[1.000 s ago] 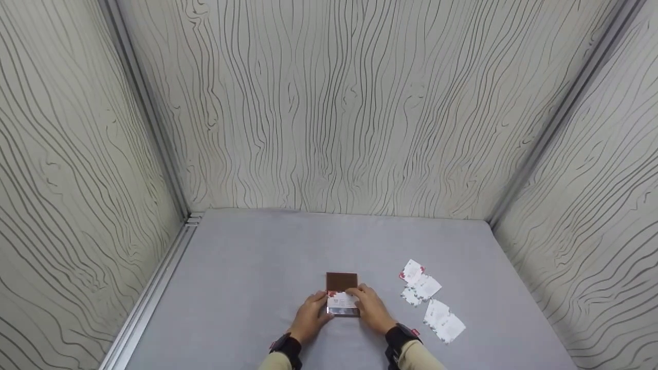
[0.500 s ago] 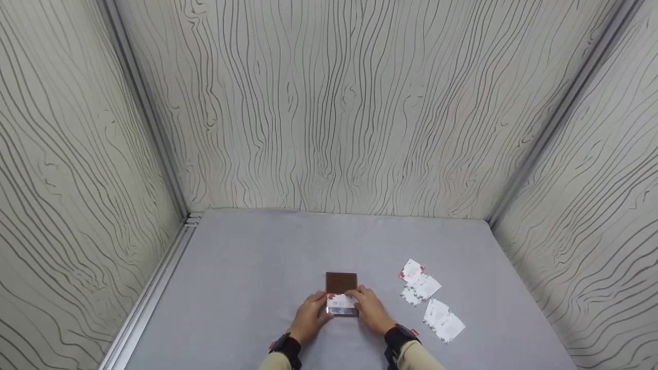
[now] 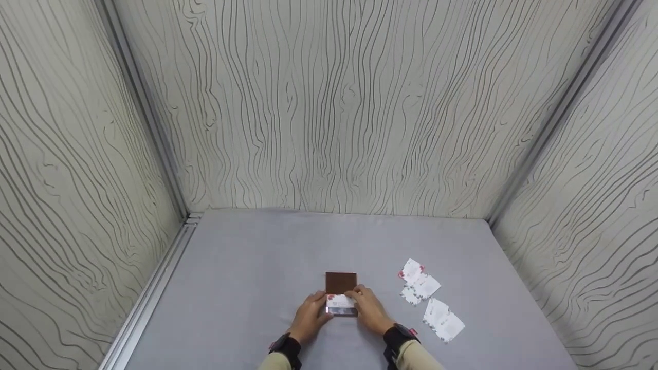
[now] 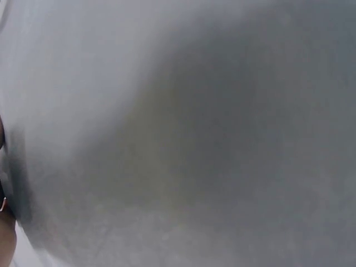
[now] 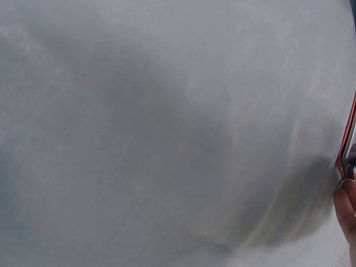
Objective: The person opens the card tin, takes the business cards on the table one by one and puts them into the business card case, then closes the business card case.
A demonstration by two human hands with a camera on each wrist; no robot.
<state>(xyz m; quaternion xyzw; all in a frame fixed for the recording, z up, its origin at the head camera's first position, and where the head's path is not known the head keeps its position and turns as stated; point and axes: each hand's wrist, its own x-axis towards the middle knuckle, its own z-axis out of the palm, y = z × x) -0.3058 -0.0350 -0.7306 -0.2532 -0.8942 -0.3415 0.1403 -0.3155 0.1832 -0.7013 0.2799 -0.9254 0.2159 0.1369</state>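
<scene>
A brown card holder (image 3: 341,282) lies open in front of me on the grey tabletop, its lower half shiny. In that lower half sits a white card (image 3: 339,300) with red flowers at its upper left corner. My left hand (image 3: 309,317) grips the holder's left edge. From the right side my right hand (image 3: 371,311) holds the holder, with a fingertip resting on the card's upper edge. The left wrist view catches only slivers of fingers (image 4: 6,239) at its left border. Fingertips (image 5: 344,208) touch the reddish-brown edge of the holder in the right wrist view.
To the right lie several white cards with floral corners, in an upper group (image 3: 421,285) and a lower pair (image 3: 444,321), overlapping. Wood-patterned walls (image 3: 329,113) enclose the table (image 3: 247,257) at the back and sides. A metal rail (image 3: 149,303) runs along the left edge.
The white card has slid slightly down in the holder toward me, and a little more brown shows above it. Both hands have stayed nearly in place.
</scene>
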